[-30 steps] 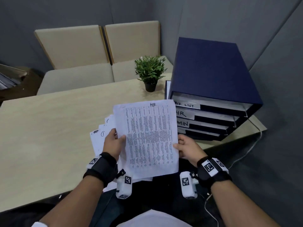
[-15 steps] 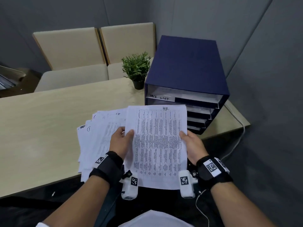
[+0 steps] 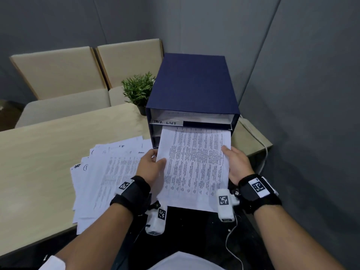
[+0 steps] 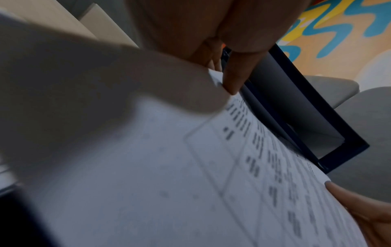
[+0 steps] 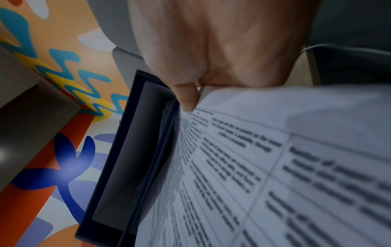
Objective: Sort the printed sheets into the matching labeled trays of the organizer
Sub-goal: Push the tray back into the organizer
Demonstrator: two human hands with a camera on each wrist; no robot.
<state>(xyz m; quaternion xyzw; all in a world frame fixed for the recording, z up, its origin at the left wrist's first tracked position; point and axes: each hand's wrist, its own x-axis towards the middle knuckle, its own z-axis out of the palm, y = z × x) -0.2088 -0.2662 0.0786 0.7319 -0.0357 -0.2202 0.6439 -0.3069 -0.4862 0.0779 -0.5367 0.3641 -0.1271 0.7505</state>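
Grey padded walls close in around a pale wood-grain counter [image 3: 39,162], where we stand a dark blue box-shaped paper organizer [image 3: 192,84] with stacked white trays near the far corner. We hold a white printed sheet covered in a table of small black text [image 3: 194,168] by its two long edges, its far edge already inside the slot directly under the top tray's handwritten "TASK LIST" label [image 3: 165,122]; the sheet hides the label of the tray it enters. Our left hand [image 3: 150,168] makes its grip on the sheet's left edge with the thumb on top, and our right hand [image 3: 236,164] does likewise on the right edge, so both hands are clasped on the same page. From the wrist views we see the thumbs pressing the paper just short of the organizer's dark frame. Left of the organizer, a fanned pile of white printed sheets [image 3: 101,176] lies on the counter, partly overhanging its near edge. Behind the organizer's left side stands a small green potted plant [image 3: 138,90], with two beige cushioned chairs [image 3: 78,75] beyond.
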